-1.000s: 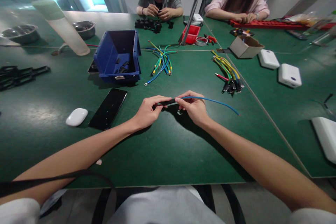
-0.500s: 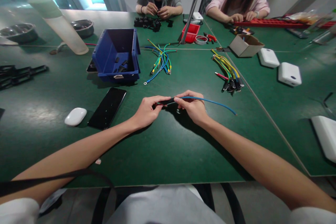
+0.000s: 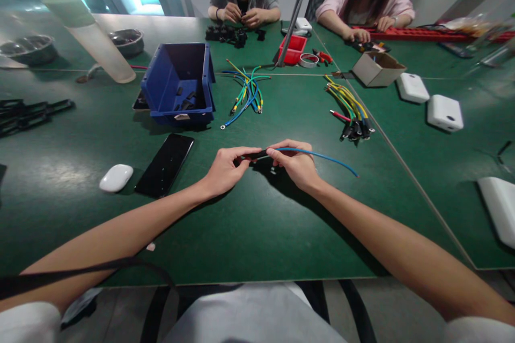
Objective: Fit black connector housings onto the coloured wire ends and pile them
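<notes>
Between my two hands is a blue wire with a black sleeve at its left end. My left hand is closed, pinching the black sleeve between thumb and fingers. Close beside it, my right hand grips the blue wire where it meets the sleeve. The wire's free end runs out to the right past my right hand and droops a little. Fingers cover part of the sleeve, and the wire's left tip is hidden.
Ahead lie loose coloured wires and a bundle with black-sleeved ends. A blue bin with small black parts stands left, behind a phone and white case. Two people work across the green table.
My hands keep almost the same hold; the wire's free end has shifted slightly left. Across the table, the right-hand person's hand has moved toward the small parts near the cardboard box.
</notes>
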Demonstrator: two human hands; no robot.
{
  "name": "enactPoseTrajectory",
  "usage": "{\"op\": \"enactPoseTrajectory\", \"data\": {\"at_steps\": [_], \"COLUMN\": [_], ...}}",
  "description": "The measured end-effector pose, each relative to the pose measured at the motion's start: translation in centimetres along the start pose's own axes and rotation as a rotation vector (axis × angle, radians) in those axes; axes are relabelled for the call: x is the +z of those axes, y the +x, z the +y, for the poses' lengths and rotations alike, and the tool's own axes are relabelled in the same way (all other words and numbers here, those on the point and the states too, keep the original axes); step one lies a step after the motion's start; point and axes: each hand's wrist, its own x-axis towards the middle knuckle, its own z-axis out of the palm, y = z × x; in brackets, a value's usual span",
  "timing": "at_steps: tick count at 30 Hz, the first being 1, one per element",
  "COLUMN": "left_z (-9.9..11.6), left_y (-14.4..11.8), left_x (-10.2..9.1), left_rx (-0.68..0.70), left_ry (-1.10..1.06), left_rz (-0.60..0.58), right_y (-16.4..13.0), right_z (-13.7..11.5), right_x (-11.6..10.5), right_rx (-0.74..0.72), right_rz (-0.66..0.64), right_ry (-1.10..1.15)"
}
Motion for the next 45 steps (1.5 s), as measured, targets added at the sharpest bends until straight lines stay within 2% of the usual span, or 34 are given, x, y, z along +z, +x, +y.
{"op": "enactPoseTrajectory", "data": {"at_steps": [9,19,26,30,36,45], "left_z": [-0.2,-0.6,-1.0,-1.0,-0.9,-1.0], "left_y": [-0.1,0.0,0.1,0.2,0.2,0.2], "left_x": [0.1,0.2,0.1,0.1,-0.2,-0.2], "left_rx": [0.001,-0.014,-0.036,-0.036,-0.009,0.01], "left_ry": [-0.019,-0.085,-0.152,-0.132,0.048,0.034], "left_rz": [0.006,0.047,0.126,0.121,0.13,0.108], "right_y": [0.1,0.0,0.2,0.2,0.2,0.1], "right_z": [0.3,0.1,0.6,0.7,0.6,0.7], "right_x": [0.0,-0.4,0.0,0.0,0.0,-0.1], "right_rx": [0.015,-0.032,-0.013,-0.017,-0.026,-0.039], "right_rz": [-0.013,-0.132,-0.04,-0.023,-0.019,-0.017], "right_ry": [0.033,0.055,0.119,0.11,0.091,0.08]}}
